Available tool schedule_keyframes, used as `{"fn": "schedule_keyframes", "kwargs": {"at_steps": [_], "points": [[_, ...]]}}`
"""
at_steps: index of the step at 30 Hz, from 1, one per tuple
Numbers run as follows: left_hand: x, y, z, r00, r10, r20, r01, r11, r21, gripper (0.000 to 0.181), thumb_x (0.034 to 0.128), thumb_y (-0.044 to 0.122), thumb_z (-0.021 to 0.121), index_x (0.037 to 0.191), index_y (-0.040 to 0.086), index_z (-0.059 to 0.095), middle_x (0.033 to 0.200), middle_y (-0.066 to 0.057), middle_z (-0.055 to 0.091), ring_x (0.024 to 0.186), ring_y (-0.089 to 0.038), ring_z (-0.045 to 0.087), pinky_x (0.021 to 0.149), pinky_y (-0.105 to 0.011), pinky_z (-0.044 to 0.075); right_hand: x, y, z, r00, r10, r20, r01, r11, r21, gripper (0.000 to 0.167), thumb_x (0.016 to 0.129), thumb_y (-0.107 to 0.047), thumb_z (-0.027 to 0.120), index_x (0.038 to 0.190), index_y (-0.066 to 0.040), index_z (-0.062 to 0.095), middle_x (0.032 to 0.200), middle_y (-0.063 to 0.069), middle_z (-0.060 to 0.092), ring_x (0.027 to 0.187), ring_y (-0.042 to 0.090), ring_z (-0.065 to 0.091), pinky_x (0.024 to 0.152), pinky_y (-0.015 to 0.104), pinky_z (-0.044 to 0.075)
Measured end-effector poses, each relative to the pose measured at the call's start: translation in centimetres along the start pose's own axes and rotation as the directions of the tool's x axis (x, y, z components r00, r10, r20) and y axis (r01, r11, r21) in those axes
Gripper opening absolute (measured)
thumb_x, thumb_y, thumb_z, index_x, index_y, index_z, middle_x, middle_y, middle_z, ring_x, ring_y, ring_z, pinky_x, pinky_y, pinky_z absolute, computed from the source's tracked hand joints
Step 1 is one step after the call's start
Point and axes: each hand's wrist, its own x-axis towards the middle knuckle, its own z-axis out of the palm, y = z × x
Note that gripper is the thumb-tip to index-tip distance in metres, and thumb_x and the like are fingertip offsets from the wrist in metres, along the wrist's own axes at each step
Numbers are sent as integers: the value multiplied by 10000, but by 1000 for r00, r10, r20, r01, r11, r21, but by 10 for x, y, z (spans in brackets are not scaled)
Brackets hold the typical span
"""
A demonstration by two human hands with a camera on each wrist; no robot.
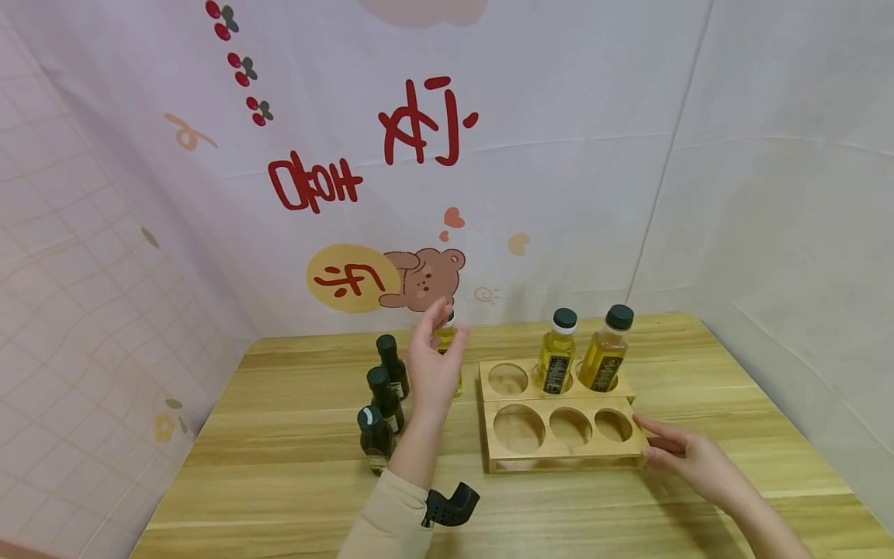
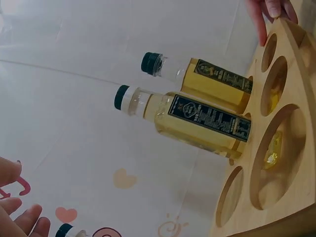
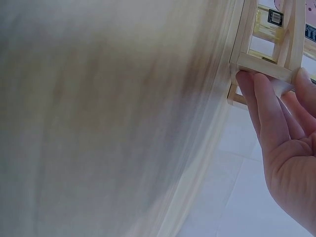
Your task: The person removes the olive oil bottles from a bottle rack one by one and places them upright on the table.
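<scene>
A two-tier wooden bottle rack (image 1: 559, 449) with round holes stands on the table. Two bottles of yellow oil with dark green caps, one in the middle (image 1: 556, 353) and one at the right (image 1: 606, 349), sit in its back row. My right hand (image 1: 691, 458) grips the rack's right front end, thumb and fingers on either side of its edge (image 3: 269, 74). Left of the rack, my left hand (image 1: 434, 365) reaches up beside a third oil bottle (image 1: 459, 380), which it partly hides. Its fingers (image 2: 29, 217) are spread and hold nothing.
Three dark bottles, at the back (image 1: 393, 363), middle (image 1: 384, 397) and front (image 1: 375, 439), stand in a row left of my left forearm. A printed white cloth (image 1: 573, 194) hangs behind the wooden table (image 1: 293, 435).
</scene>
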Motion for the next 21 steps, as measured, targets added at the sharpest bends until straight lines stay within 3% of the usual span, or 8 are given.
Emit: {"fn": "schedule_keyframes", "kwargs": {"at_steps": [6, 11, 14, 21], "points": [[-9, -8, 11, 998, -11, 63, 12, 1000, -13, 469, 914, 83, 712, 1363, 60, 578, 1263, -95, 633, 1208, -267, 550, 1065, -501, 386, 0, 1, 0, 1000, 10, -4, -10, 1000, 11, 586, 953, -159, 671, 1442, 70, 442, 1402, 346, 452, 1003, -81, 581, 755, 269, 570], [-17, -14, 22, 992, -46, 120, 43, 999, 33, 483, 910, 112, 716, 1369, 66, 571, 1256, -75, 640, 1189, -249, 556, 1057, -516, 382, 0, 2, 0, 1000, 8, 22, -9, 999, 36, 590, 960, -149, 659, 1448, 81, 421, 1408, 365, 427, 992, -88, 586, 756, 296, 576], [-21, -15, 28, 989, -60, 138, 51, 996, 73, 499, 899, 129, 728, 1367, 59, 571, 1245, -64, 649, 1177, -248, 569, 1030, -526, 400, 0, 1, -1, 1000, -5, 22, 4, 999, 39, 585, 959, -143, 659, 1439, 96, 424, 1402, 377, 422, 994, -86, 586, 758, 303, 577], [-29, -22, 38, 979, -109, 174, 96, 992, 79, 517, 893, 137, 737, 1375, 61, 566, 1255, -76, 644, 1190, -256, 559, 1055, -538, 385, 0, -1, 0, 1000, 21, 9, -21, 999, 36, 583, 952, -147, 667, 1443, 71, 440, 1417, 352, 426, 1002, -127, 544, 764, 304, 576]]}}
